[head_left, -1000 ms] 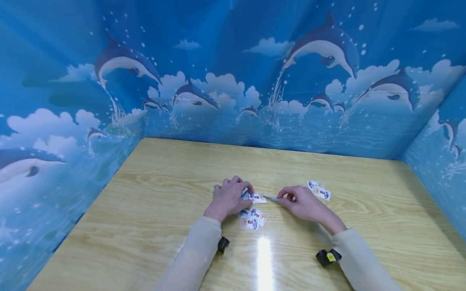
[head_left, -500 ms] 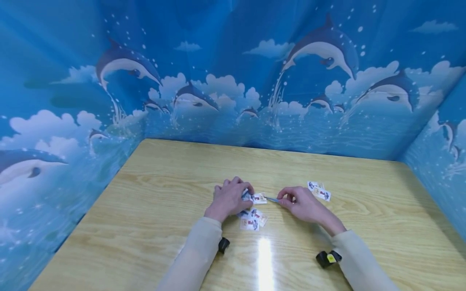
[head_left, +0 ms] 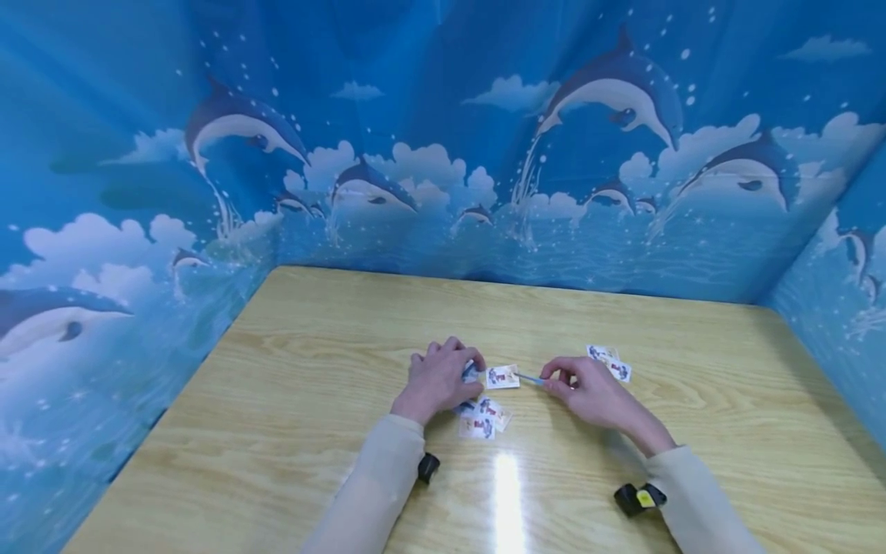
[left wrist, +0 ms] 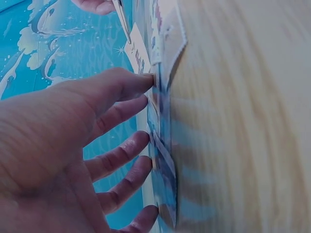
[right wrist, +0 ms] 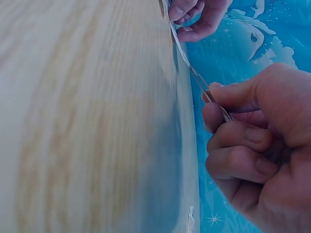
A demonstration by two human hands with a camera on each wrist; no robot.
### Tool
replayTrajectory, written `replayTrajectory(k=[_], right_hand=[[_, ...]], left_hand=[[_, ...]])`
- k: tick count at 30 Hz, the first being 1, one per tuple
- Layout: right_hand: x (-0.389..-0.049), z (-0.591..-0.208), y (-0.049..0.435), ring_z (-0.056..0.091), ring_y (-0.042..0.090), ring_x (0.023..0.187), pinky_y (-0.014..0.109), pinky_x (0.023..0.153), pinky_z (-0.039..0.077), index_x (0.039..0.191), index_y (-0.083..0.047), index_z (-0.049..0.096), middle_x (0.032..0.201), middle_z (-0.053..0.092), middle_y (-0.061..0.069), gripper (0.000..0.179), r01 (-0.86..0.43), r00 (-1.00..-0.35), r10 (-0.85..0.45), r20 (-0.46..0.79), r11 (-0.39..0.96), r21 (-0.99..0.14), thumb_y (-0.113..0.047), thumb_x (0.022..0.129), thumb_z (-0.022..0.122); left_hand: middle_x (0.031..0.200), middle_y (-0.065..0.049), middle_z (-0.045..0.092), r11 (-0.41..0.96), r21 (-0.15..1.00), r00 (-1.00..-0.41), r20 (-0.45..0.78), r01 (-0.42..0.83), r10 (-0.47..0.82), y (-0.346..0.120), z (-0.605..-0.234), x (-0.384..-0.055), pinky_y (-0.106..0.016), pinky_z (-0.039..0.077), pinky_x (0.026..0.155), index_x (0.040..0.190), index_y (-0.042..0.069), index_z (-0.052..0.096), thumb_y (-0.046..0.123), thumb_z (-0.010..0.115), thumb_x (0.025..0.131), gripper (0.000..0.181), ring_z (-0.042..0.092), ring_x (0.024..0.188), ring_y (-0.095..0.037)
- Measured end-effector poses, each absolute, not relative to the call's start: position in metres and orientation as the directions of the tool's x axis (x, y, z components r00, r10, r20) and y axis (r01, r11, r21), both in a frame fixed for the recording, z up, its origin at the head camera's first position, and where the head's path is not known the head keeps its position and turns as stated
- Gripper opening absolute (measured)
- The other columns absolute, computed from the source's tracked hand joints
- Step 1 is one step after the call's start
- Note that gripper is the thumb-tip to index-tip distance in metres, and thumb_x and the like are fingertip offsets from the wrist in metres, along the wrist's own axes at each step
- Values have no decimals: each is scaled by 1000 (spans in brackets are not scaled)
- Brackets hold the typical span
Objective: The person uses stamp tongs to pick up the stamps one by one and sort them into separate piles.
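My right hand [head_left: 584,391] pinches a pair of slim metal tweezers [right wrist: 199,79] between thumb and fingers. Their tips meet the right edge of a stamp [head_left: 502,377] with a coloured print, which the left wrist view shows tilted at the tweezers' tips. With its fingers spread, my left hand [head_left: 438,381] rests its fingertips on a bluish, glossy flat piece [left wrist: 163,165] on the table; the hand partly hides it. Just in front of that hand lie several overlapping stamps [head_left: 477,428], one with a perforated edge in the left wrist view.
Further right, beyond my right hand, lie overlapping stamps [head_left: 619,372]. The wooden table [head_left: 332,338] is backed by a blue dolphin-print curtain [head_left: 429,185]. Dark wrist-worn devices [head_left: 631,500] sit at both cuffs.
My right hand has drawn the tweezers and the stamp to the right, out from beside my left hand's fingers. The left hand has stayed nearly in place.
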State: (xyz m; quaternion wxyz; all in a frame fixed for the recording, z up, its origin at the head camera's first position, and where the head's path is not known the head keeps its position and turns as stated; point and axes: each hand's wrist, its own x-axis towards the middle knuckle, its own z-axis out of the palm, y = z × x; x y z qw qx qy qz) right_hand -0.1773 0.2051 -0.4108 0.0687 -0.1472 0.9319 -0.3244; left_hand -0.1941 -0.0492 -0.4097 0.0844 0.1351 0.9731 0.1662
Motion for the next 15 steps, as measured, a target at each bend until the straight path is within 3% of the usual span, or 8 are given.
replayTrajectory(k=[8, 15], right_hand=[[-175, -406, 214, 46, 16, 72, 27, 63, 37, 107, -12, 73, 80, 57, 1, 13, -217, -956, -294, -22, 753, -622, -14, 98, 64], [-172, -402, 223, 43, 14, 65, 26, 56, 36, 108, -10, 73, 80, 56, 3, 13, -187, -966, -257, -19, 750, -634, -12, 99, 64]], left_hand=[[131, -3, 58, 905, 346, -949, -105, 245, 297, -49, -408, -194, -54, 44, 95, 117, 30, 71, 38, 74, 92, 26, 53, 117, -29], [129, -3, 58, 873, 420, -949, -73, 250, 307, -52, -405, -193, -55, 42, 99, 120, 29, 70, 35, 72, 93, 28, 52, 117, -27]])
